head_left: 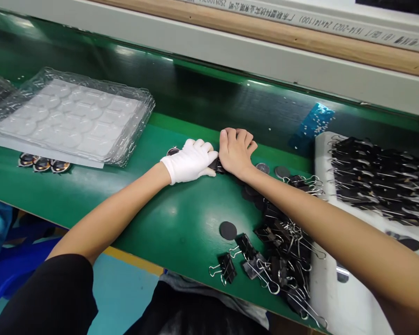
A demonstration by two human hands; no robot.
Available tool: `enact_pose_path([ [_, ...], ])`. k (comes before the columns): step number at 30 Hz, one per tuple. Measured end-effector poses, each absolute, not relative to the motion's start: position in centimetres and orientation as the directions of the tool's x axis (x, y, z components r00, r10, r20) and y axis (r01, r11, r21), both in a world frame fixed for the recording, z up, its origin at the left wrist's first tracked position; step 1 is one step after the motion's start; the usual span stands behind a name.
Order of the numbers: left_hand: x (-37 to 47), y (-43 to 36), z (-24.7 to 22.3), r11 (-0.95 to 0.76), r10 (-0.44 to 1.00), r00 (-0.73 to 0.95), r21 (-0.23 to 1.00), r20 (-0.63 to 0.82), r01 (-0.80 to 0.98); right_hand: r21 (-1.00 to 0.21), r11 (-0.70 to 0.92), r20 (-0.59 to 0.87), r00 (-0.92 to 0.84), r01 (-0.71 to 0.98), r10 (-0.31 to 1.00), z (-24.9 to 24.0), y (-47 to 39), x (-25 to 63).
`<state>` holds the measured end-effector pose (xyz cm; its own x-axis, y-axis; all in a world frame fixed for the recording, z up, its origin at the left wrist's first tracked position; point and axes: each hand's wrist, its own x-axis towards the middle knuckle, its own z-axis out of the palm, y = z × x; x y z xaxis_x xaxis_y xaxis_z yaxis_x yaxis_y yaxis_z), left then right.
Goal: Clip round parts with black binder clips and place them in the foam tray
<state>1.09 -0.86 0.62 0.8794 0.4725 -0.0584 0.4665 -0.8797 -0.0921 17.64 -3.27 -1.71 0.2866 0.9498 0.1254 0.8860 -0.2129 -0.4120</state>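
Observation:
My left hand [192, 161], in a white glove, rests on the green table with its fingers curled against a black binder clip [220, 166]. My bare right hand [235, 151] meets it from the right, its palm covering part of that clip. Both hands touch the clip, which is mostly hidden between them. A small shiny round piece [173, 151] shows behind the glove. Dark round discs [282, 172] and a pile of black binder clips [279, 265] lie by my right forearm. One black disc [228, 230] sits apart, nearer the table's front edge.
Clear plastic trays [70, 116] with round hollows are stacked at the left, with shiny round pieces [42, 164] before them. A white foam board [323, 186] at the right bears rows of black clips [380, 177]. A grey ledge [195, 37] runs along the back.

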Motion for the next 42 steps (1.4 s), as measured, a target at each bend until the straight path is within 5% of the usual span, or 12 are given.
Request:
enact_pose_path([
  [6,0.9,-1.0,0.1,-0.862,0.506,0.862,-0.034,-0.024,0.505,-0.407,-0.209,0.132,0.284,0.889,0.950,-1.8,-3.3,17.2],
  [12,0.8,-2.8,0.8,-0.798,0.590,0.806,-0.114,0.057,0.592,-0.445,-0.190,0.156,0.285,0.875,0.946,2.3,-3.6,17.6],
  [16,0.2,-4.3,1.9,-0.713,0.664,0.728,-0.145,0.171,0.686,-0.415,0.095,0.047,-0.083,0.905,0.995,7.6,-8.2,21.1],
  [19,-0.4,-4.1,2.4,-0.835,0.525,0.844,-0.126,0.111,0.536,-0.275,0.348,-0.155,-0.398,0.896,0.904,9.8,-14.5,23.8],
  [26,-0.9,-3.4,3.3,-0.887,0.442,0.896,-0.176,-0.052,0.427,0.186,0.402,-0.101,-0.390,0.897,0.915,6.3,-24.1,24.6],
  [29,-1.0,-3.4,3.7,-0.893,0.412,0.910,-0.179,0.048,0.414,0.081,0.390,-0.042,-0.388,0.917,0.921,5.5,-24.2,24.8],
  [33,-0.8,-3.2,3.1,-0.923,0.325,0.941,-0.184,0.095,0.338,-0.364,0.303,-0.083,-0.354,0.881,0.931,6.6,-22.2,25.9],
  [36,-0.6,-3.1,2.4,-0.885,0.398,0.914,-0.229,0.078,0.405,-0.621,0.148,-0.108,-0.272,0.769,0.956,7.6,-19.1,26.1],
  [39,-0.5,-3.0,2.0,-0.834,0.490,0.865,-0.230,0.106,0.501,-0.667,-0.093,-0.185,-0.043,0.739,0.982,7.5,-14.8,25.0],
  [42,-0.6,-2.9,1.5,-0.816,0.540,0.834,-0.172,0.110,0.551,-0.540,-0.287,-0.257,0.170,0.791,0.951,6.6,-10.5,23.5],
])
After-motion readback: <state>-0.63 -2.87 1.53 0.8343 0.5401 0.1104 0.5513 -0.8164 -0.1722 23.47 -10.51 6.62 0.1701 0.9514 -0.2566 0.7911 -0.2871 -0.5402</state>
